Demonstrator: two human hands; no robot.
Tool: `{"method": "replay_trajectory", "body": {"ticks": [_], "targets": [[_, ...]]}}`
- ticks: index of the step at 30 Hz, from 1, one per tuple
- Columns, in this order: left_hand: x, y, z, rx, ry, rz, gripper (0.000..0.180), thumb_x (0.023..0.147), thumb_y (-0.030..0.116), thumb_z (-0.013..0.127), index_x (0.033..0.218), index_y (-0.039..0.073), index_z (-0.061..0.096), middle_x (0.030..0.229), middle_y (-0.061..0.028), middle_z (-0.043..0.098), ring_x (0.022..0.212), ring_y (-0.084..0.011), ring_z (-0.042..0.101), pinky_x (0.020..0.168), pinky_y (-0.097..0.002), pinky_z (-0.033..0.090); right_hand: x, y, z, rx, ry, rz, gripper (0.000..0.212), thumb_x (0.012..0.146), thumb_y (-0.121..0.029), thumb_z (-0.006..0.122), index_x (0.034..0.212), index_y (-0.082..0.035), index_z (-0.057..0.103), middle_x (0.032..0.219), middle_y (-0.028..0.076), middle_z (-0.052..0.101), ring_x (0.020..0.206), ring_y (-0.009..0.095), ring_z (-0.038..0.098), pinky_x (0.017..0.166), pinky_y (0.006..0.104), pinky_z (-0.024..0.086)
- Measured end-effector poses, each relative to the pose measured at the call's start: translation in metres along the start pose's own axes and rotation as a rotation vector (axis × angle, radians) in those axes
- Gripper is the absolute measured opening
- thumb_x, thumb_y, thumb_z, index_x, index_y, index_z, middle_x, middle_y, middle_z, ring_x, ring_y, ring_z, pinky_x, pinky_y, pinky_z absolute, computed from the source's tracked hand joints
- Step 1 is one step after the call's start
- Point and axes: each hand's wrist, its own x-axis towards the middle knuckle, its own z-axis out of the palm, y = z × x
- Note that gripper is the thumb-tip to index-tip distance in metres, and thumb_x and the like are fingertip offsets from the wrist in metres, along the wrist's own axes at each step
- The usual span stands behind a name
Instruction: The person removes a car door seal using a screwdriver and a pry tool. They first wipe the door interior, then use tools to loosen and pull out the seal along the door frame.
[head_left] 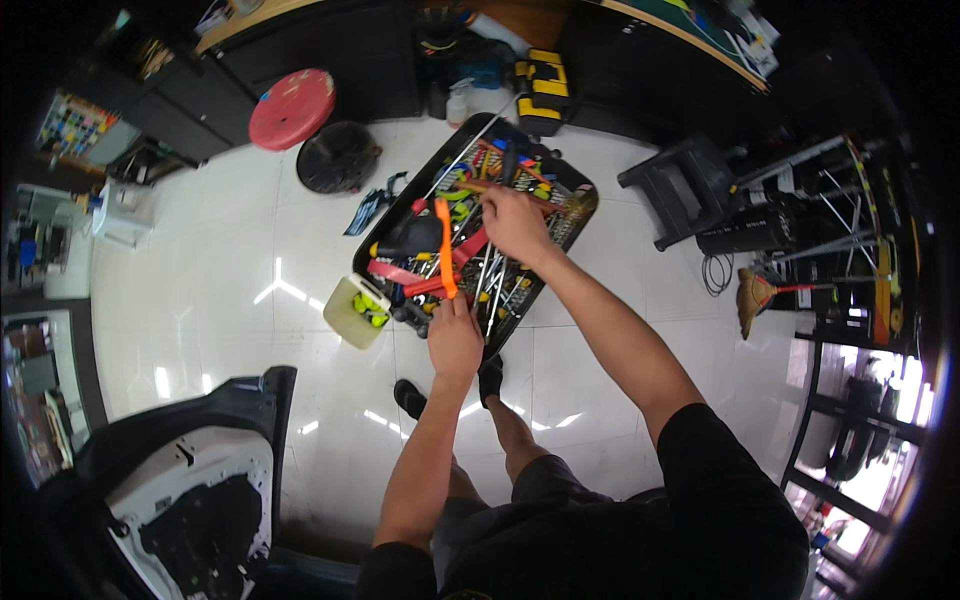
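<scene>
A large black tray (541, 291) full of mixed hand tools lies in front of me. My left hand (456, 340) is at its near side, its fingers closed at the lower end of a long orange plastic tool (446, 245) that points away from me. Red handles (424, 287) lie beside those fingers. Over the far right part of the tray, my right hand (515, 228) has its fingers bent around a brownish-red, stick-like handle (474, 186); the fingertips are partly hidden. Long metal rods (486, 285) and a black rounded tool (413, 237) lie among the pile.
A pale bin (347, 318) with lime-green pieces touches the tray's left side. Beyond are a red round stool (292, 108) and a yellow-black toolbox (544, 88). A black step stool (680, 190) and a broom (750, 300) stand right; a car door panel (200, 500) is near left.
</scene>
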Motion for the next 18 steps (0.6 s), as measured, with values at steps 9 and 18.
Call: {"method": "replay_trajectory", "body": {"ticks": [9,18], "targets": [[-0.102,-0.032,-0.062,-0.369,0.077,0.033,0.035,0.089,0.001,0.059,0.124,0.006,0.061,0.102,-0.0171,0.058,0.091,-0.0372,0.06,0.08,-0.0436,0.052,0.079,0.035,0.11,0.328,-0.076,0.26,0.02,0.084,-0.011,0.063,0.099,-0.003,0.072,0.096,0.021,0.072,0.092,0.036,0.07,0.081,0.0405,0.055],[-0.257,-0.101,-0.066,-0.288,0.023,-0.369,0.029,0.089,-0.001,0.058,0.118,0.003,0.061,0.102,-0.0173,0.058,0.096,-0.0345,0.061,0.083,-0.043,0.051,-0.037,0.029,0.001,0.262,-0.004,0.142,0.015,0.091,-0.006,0.06,0.1,-0.001,0.07,0.087,0.015,0.072,0.08,0.026,0.071,0.073,0.0358,0.054]]}}
